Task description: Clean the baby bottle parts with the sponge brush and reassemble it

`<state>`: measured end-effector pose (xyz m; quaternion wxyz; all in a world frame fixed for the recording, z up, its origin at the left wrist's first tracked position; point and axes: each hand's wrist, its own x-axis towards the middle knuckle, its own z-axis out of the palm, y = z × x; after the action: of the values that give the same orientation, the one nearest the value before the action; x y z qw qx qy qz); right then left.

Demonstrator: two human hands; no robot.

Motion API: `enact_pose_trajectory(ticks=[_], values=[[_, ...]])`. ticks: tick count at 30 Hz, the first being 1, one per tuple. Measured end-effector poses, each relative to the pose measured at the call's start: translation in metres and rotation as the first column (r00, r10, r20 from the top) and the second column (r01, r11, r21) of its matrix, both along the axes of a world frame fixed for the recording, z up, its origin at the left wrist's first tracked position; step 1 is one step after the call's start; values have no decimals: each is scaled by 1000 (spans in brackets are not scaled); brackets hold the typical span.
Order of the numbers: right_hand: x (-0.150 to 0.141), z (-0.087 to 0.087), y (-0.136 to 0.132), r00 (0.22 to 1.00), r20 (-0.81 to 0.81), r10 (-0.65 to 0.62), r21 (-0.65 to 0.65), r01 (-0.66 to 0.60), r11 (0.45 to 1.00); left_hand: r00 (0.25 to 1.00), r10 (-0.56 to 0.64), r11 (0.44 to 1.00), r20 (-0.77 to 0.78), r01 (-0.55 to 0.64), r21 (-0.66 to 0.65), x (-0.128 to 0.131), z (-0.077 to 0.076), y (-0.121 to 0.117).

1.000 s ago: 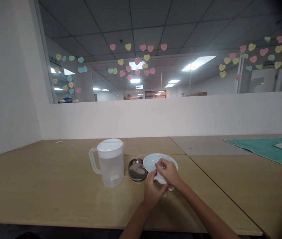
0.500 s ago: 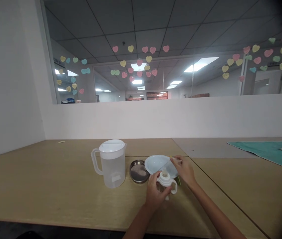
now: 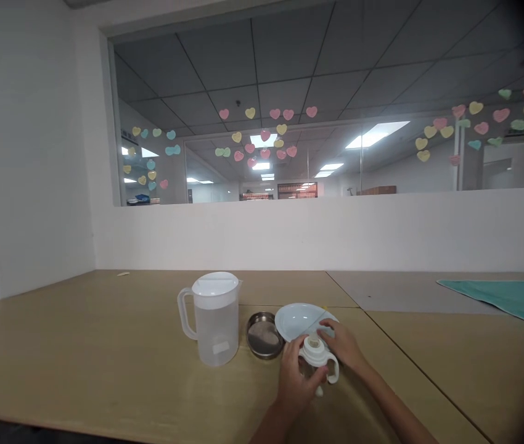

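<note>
My left hand (image 3: 295,376) is wrapped around a baby bottle (image 3: 315,353) with a white collar and white side handles; its clear body is mostly hidden by my fingers. Close by its top, on the right, is my right hand (image 3: 341,345), fingers curved and thumb apart from the index finger. I see nothing between them. Behind both hands lies a pale blue bowl (image 3: 296,317), partly covered by my right hand. A round metal dish (image 3: 264,336) sits left of the bowl. Farther left stands a translucent pitcher (image 3: 217,330) with a white lid and handle.
The wooden table (image 3: 81,357) meets a white wall (image 3: 243,237) with a window above, dotted with heart-shaped stickers. A teal cloth (image 3: 507,296) lies at the far right. A seam runs diagonally across the tabletop to the right of my hands.
My right hand has come down from the bowl's right edge toward the bottle's top. The view has tilted up, so the table things sit lower. My left hand keeps its grip.
</note>
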<state>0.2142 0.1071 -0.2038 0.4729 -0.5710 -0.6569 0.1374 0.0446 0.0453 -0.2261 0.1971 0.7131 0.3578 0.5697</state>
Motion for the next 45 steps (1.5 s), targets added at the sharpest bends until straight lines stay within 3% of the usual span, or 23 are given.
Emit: enact_pose_trajectory(ticks=[2, 4, 6, 11, 14, 18, 21, 26, 32, 38, 41, 45], values=[[-7, 4, -12, 993, -100, -56, 65, 63, 996, 1000, 1, 1000, -4, -1, 5, 0, -3, 1], [-17, 12, -28, 991, -126, 54, 83, -43, 996, 1000, 0, 1000, -18, 1, 12, -1, -6, 3], [-28, 21, -44, 976, -54, 212, 118, -205, 972, 999, 9, 999, -32, -7, 36, -2, -9, 5], [-39, 33, -63, 966, 80, 246, 131, -255, 958, 999, 33, 997, -12, -32, 74, -2, -9, 6], [-38, 33, -65, 965, 115, 234, 111, -247, 963, 1000, 16, 999, 4, -16, 31, 0, -6, 6], [-38, 33, -65, 974, 203, 97, 85, -116, 990, 999, 21, 1000, 39, -21, -7, 1, -4, 5], [-34, 33, -60, 974, 216, 65, 70, -82, 994, 999, 10, 999, 44, -8, -49, 2, -2, 5], [-24, 28, -50, 976, 166, 139, 15, -144, 989, 999, -23, 997, 42, 26, -71, 3, 2, 1], [-17, 28, -47, 970, -10, 243, -46, -243, 969, 993, -76, 995, 89, 81, -55, 2, 8, -2], [-3, 38, -57, 818, -194, 542, -87, -565, 821, 993, -81, 995, 84, 85, -49, -1, 6, 1], [-11, 40, -61, 822, -223, 524, -15, -541, 841, 993, -73, 996, 89, 77, -42, 0, 2, 4], [-25, 32, -60, 886, -147, 441, 68, -435, 898, 996, -46, 998, 82, 49, -33, 0, 1, 5]])
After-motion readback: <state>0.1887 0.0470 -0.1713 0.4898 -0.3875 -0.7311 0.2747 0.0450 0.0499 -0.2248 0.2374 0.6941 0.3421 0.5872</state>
